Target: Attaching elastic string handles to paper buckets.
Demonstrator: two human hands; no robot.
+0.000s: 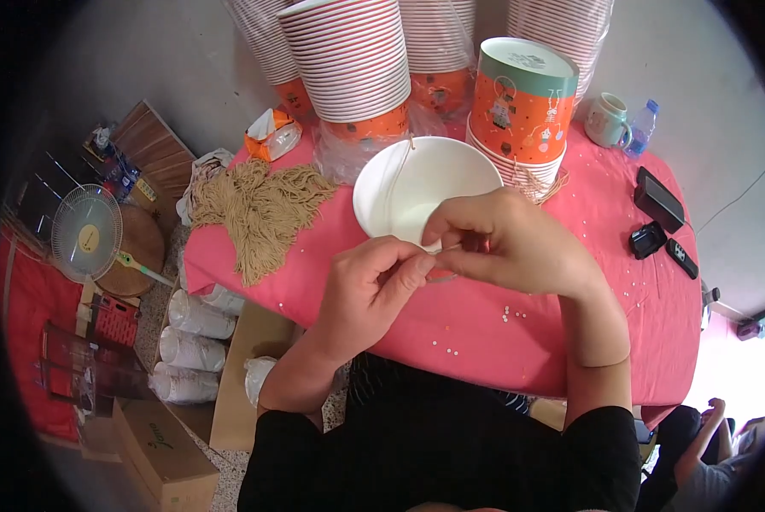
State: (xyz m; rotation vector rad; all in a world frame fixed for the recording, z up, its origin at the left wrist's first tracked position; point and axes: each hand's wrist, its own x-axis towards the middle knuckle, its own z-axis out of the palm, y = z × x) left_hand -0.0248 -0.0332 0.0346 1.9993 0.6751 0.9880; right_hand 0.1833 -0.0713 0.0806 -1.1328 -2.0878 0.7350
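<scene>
A paper bucket with a white inside stands tilted toward me on the pink-covered table. A thin cord runs from a hole at its far rim down across its mouth to my fingers. My left hand pinches the cord at the bucket's near rim, thumb against forefinger. Close beside it, my right hand is closed with its fingertips on the same cord end. My fingers hide the near rim and the exact hold. A heap of tan cords lies on the table to the left.
Tall stacks of paper buckets stand at the back, with an upside-down orange and green bucket on another stack. Mug, water bottle and black case lie right. Wrapped stacks stand low left; another person sits lower right.
</scene>
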